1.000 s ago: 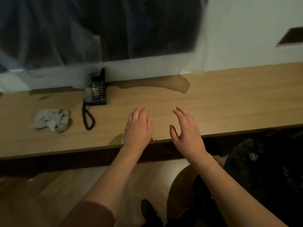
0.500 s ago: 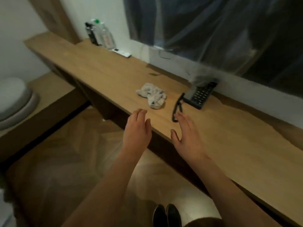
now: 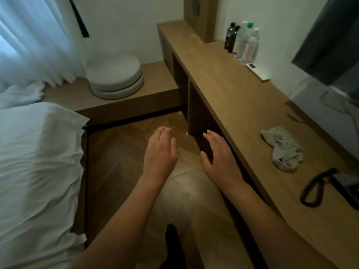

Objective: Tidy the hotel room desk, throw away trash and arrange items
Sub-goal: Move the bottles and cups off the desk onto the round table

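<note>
Fingers [image 3: 164,133] of the left hand [image 3: 159,154] lie straight and loosely together, holding nothing; the right hand [image 3: 218,158] is likewise relaxed and bare, thumb spread, at the centre of the frame beside the desk [image 3: 223,90] edge. Likely trash is the crumpled grey wad [image 3: 281,150] at right of centre, lying on the desk top, well apart from both hands; a good pick would gather it whole in one hand so no scraps drop. Bottles [image 3: 242,41] stand at the upper right with a white remote [image 3: 257,71] just beside them; a telephone [image 3: 345,185] with its coiled cord [image 3: 310,189] sits at the right edge; the wooden top is smooth. White bedding [image 3: 37,162] fills the left; round cushions [image 3: 116,74] rest on a low platform at upper centre.
</note>
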Demonstrator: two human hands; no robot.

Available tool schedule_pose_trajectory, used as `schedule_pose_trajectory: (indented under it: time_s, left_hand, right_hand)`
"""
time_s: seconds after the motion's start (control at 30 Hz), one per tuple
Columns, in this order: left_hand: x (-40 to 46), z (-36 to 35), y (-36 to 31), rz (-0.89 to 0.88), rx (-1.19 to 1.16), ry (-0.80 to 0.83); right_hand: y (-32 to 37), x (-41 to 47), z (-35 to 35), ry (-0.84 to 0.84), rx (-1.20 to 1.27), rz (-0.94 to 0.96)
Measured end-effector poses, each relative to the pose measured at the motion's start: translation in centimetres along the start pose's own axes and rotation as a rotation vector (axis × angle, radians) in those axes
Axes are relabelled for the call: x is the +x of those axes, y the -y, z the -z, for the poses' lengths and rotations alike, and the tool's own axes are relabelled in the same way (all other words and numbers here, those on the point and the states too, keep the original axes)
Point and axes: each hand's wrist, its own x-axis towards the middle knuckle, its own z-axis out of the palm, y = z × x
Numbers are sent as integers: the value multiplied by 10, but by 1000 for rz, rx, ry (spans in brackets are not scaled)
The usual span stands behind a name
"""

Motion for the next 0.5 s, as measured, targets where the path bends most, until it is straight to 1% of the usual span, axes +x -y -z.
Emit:
schedule_pose_trajectory:
  time_s: [0.17,0.27,0.5]
  left_hand:
    - [65,23,59,26,14,-34]
    - [104,32,87,35,20,-51]
    - [193,23,132,45,34,-51]
  right_hand:
    - [35,76,-42,33,-7,49]
    - [49,117,-59,34,13,39]
    - [57,213,-99,81,56,30]
